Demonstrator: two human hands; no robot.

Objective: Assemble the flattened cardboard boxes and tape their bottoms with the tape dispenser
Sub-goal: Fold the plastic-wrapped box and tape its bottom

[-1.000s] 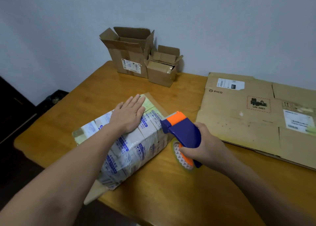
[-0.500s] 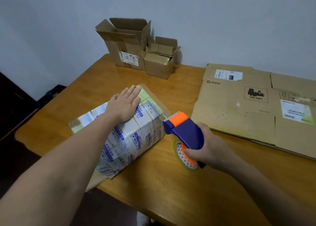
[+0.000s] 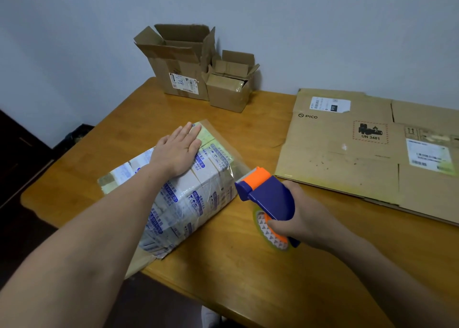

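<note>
A cardboard box [image 3: 198,198] covered in blue-printed tape lies upside down on the wooden table [image 3: 248,265], its near flap hanging over the table's front edge. My left hand [image 3: 178,151] presses flat on its top with straight fingers. My right hand [image 3: 298,218] grips the handle of a blue and orange tape dispenser [image 3: 265,196], whose toothed head sits just off the box's right edge. A strip of clear tape runs from the dispenser's head onto the box.
A large flattened cardboard box [image 3: 360,154] lies on the right half of the table. Two assembled open boxes, a taller one [image 3: 178,64] and a smaller one [image 3: 231,87], stand against the back wall. Dark floor lies beyond the table's left edge.
The tape dispenser has drawn away from the box's right side toward the right. My left hand stays flat on the box. The camera has tilted slightly.
</note>
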